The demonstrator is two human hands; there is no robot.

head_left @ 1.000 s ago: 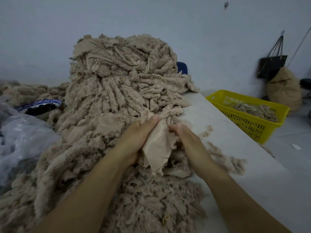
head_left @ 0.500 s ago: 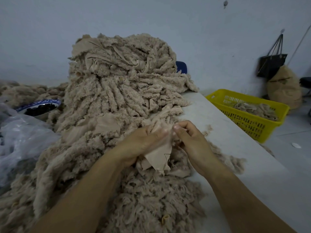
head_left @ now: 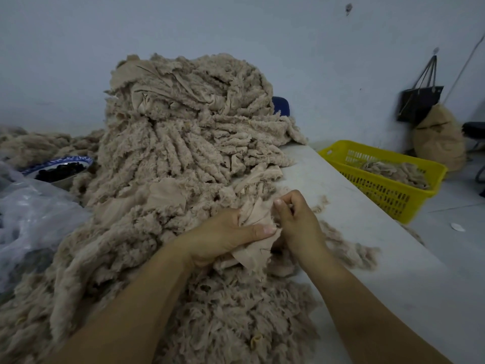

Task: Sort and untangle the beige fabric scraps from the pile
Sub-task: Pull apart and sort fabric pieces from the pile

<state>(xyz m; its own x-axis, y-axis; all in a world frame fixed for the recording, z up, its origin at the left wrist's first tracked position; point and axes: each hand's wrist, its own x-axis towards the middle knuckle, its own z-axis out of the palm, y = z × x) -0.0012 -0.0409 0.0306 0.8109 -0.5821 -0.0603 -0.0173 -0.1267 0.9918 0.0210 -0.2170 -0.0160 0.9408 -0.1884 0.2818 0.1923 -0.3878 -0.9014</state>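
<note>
Grey table [head_left: 367,258] under everything, and on it the big pile [head_left: 183,158] of beige scraps, heaped high against the wall and spilling down toward me. Clear plastic [head_left: 34,219] is bunched up at the far left. A yellow basket [head_left: 380,190] sits off the table's right edge with a few scraps lying in it. A blue-rimmed bowl [head_left: 60,161] peeks out beside the pile on the left. My left hand [head_left: 220,237] grips one smooth scrap [head_left: 256,214], thumb pressed flat across it, fingers curled beneath. My right hand [head_left: 296,222] is curled tight, thumb and fingertips pinching the scrap's upper edge. The scrap sits bunched between both hands, at the pile's front right slope.
</note>
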